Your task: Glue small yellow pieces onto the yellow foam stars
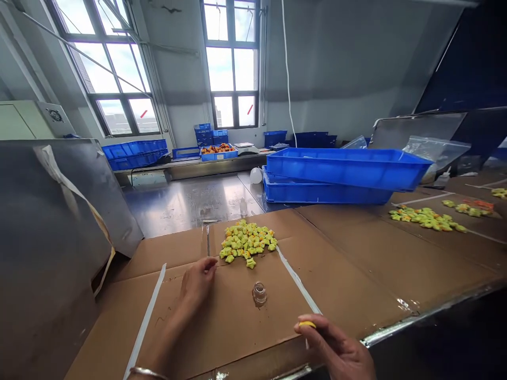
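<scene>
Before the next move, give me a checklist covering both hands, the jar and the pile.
1. Right hand pinches yellow piece at its fingertips: ok.
2. Left hand empty: cannot tell, fingers curled on the cardboard.
3. Glass jar upright between the hands: ok.
4. Glass jar contents: cannot tell.
5. Pile of yellow-green pieces lies apart from the jar: ok.

Factory workshop, stacked blue crates (340,169), steel workbench (186,203)
</scene>
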Demonstrator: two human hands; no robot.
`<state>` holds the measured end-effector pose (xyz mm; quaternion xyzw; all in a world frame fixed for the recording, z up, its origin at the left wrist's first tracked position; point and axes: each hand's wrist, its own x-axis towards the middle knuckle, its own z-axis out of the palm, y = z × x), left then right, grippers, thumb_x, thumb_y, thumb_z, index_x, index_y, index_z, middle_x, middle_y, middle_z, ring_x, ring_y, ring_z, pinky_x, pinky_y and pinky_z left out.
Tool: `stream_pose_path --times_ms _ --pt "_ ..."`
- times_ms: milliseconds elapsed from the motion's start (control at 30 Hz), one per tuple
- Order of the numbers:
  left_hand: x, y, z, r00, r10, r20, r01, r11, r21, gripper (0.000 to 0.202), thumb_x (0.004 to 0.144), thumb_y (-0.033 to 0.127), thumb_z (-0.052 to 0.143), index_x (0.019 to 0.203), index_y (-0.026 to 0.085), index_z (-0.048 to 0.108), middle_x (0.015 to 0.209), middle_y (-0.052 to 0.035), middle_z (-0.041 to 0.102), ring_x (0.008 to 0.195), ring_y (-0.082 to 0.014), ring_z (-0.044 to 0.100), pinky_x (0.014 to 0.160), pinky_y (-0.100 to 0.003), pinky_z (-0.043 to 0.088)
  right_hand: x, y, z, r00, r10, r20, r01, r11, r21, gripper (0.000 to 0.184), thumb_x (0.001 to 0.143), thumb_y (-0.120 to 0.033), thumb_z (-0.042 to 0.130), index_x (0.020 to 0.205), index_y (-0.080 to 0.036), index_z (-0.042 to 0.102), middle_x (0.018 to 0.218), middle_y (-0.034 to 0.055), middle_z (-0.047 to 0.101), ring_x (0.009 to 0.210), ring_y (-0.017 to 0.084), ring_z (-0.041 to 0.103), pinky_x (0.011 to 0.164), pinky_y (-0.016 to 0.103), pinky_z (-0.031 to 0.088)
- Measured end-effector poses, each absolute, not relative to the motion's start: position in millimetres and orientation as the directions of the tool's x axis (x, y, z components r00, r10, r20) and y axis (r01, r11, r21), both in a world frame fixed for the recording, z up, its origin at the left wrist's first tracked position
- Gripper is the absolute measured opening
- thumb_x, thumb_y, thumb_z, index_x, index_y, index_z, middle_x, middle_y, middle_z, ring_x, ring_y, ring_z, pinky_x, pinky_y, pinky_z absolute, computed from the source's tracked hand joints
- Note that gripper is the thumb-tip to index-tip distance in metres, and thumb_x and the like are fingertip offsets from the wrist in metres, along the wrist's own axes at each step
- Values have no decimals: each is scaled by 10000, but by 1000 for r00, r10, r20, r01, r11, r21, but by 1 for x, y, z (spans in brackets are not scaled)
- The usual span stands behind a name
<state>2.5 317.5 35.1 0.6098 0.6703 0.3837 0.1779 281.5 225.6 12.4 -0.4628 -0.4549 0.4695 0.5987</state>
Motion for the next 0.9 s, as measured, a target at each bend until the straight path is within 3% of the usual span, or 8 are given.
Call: stream_pose_path --times_ms 167,400,567,700,900 --pt "4 361 35 -52 974 220 813 -87 576 243 869 305 573 1064 169 620 1057 -68 671 909 -208 642 817 -440 509 299 251 1 189 980 57 -180 92 -979 257 603 -410 861 734 -210 764 680 2 692 625 144 561 590 165 467" --pt "4 377 27 -22 981 191 882 -71 465 250 868 325 556 1052 168 618 986 -59 662 904 -217 619 817 -439 481 300 259 0 187 982 -11 -384 63 -921 295 601 -399 877 732 -163 757 653 62 704 523 121 523 514 193 443" --pt "2 378 27 -37 979 199 880 -63 470 269 826 313 544 1034 168 634 922 -60 681 829 -222 638 729 -362 470 305 261 9 170 985 -37 -444 43 -895 294 618 -373 879 793 -170 757 756 77 722 608 132 586 588 196 484" --pt "-3 376 30 -104 973 207 859 -17 513 273 771 320 541 999 228 660 933 -45 713 792 -223 675 680 -298 459 305 260 9 167 986 -21 -464 60 -884 311 625 -360 878 833 -165 752 747 69 715 633 145 597 623 218 498" --pt "-16 359 39 -293 929 228 785 97 612 264 672 366 652 868 195 698 797 -64 753 751 -263 697 618 -303 486 305 256 3 156 986 53 -451 119 -884 244 673 -355 851 777 -172 728 720 33 692 623 118 555 615 187 475"
